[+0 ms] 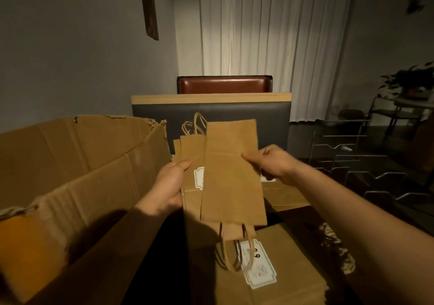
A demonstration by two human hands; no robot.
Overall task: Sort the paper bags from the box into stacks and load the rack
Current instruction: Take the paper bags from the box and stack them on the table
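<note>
A: Which bag do we have?

B: Our right hand (272, 163) pinches the right edge of a flat paper bag (232, 175), thumb on its face, handles hanging toward us. Our left hand (169, 184) curls round a second bundle of bags (190, 154), handles pointing far.

A: Why lifted?

B: Probably to compare them before stacking. The cardboard box (70, 163) stands open at near left; the wire rack (352, 163) waits at right, apparently unloaded.

A: And below?

B: A labelled stack (281, 269) lies near us, where this bag likely belongs.
</note>
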